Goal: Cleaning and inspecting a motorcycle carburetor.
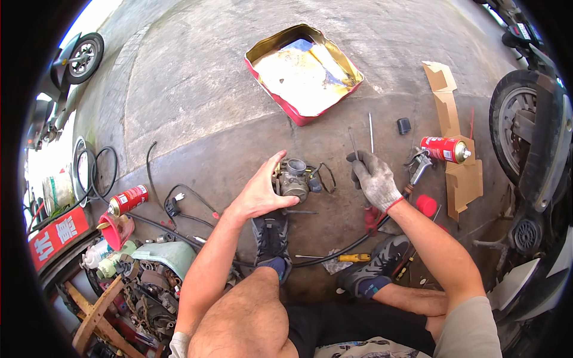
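Observation:
A metal carburetor (295, 180) rests in my bare left hand (266, 190), with fingers and thumb curved around its left side. A short black cable loop (326, 176) hangs off its right side. My right hand (372, 178), in a grey work glove, is closed on a screwdriver (352, 138). The thin shaft points up and away from me, and the glove hides the grip. Just right of the glove lies a metal air blow gun (421, 165) on a black hose. A second thin metal rod (371, 132) lies on the floor beyond the glove.
A cut-open red tin (301, 119) stands ahead. Right are a red spray can (440, 148), unfolded cardboard (464, 188), a red cap (426, 205) and a motorcycle wheel (514, 128). A yellow-handled screwdriver (354, 258) lies between my feet. Left are another spray can (129, 199), cables and piled parts (156, 286).

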Available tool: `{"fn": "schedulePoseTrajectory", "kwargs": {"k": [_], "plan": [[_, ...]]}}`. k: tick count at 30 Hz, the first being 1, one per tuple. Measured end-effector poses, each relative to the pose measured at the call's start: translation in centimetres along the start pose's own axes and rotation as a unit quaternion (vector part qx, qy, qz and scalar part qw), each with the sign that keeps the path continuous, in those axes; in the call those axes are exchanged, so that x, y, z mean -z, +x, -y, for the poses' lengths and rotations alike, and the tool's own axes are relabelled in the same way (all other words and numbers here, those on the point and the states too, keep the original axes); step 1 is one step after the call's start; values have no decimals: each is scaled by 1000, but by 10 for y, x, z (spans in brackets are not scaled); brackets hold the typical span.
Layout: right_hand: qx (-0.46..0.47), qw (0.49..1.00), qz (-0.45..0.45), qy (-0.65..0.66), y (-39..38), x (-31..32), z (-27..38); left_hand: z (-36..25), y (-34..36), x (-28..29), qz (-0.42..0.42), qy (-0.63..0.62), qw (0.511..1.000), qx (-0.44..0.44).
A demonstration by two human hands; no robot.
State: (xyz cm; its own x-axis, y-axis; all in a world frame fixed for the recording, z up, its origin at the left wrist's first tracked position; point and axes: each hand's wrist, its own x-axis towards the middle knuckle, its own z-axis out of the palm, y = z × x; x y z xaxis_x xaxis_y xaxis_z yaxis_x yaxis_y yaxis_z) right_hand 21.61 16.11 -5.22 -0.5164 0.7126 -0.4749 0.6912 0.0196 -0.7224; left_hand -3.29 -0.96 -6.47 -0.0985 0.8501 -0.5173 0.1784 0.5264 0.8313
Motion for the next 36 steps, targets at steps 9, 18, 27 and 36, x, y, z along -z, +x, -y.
{"fn": "schedulePoseTrajectory", "kwargs": {"k": [9, 18, 27, 36], "plan": [[87, 976, 189, -62, -52, 36, 58, 6, -4, -10, -87, -91, 991, 38], [217, 960, 172, -46, -93, -22, 62, -14, -10, -27, -208, -210, 955, -4], [61, 990, 99, 79, -72, 70, 107, -22, -34, -8, -239, 87, 937, -239], [-22, 712, 128, 690, -36, 100, 119, -30, -42, -17, -205, 67, 938, -270]]}}
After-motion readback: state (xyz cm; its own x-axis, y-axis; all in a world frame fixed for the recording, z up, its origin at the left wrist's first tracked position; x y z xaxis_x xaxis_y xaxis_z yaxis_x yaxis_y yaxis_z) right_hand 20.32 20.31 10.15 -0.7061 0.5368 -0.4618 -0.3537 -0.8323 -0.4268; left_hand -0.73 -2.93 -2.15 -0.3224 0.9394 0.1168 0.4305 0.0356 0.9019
